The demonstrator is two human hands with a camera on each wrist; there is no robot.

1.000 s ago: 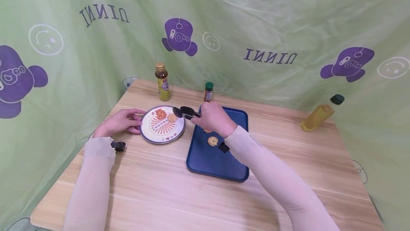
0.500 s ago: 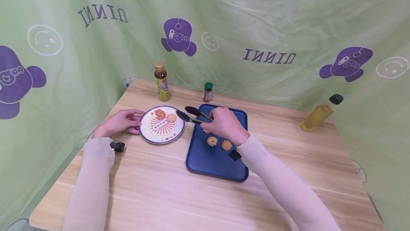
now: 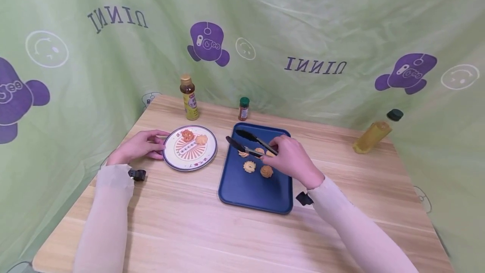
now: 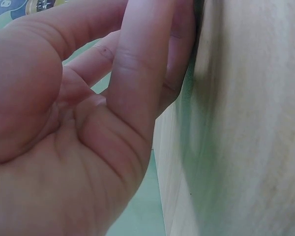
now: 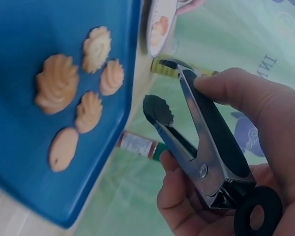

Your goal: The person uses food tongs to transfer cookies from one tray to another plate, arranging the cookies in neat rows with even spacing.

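My right hand [image 3: 289,158] holds black-tipped metal tongs [image 5: 209,142] above the blue tray [image 3: 254,195]. The tongs' arms are spread, with nothing between the tips. Beneath lie several cookies on the tray, among them a ring-shaped one [image 3: 249,166] and a browner swirled one [image 3: 267,171]. To the left, my left hand [image 3: 142,147] grips the edge of a white patterned plate [image 3: 190,163]. On that plate sit a reddish-brown pretzel-like cookie [image 3: 187,136] and a pale one [image 3: 201,139]. In the left wrist view, the fingers [image 4: 140,64] are bent and the plate cannot be made out.
A brown-and-yellow bottle [image 3: 190,100] stands behind the plate. Behind the tray is a small green-capped jar [image 3: 243,109]. An oil bottle with a dark cap [image 3: 373,136] is at the right rear of the wooden table [image 3: 182,222]. Green curtain [image 3: 303,20] hangs behind.
My right hand has moved the tongs right, from over the plate's pale cookie to above the tray, and their arms have spread. The left hand stays at the plate.
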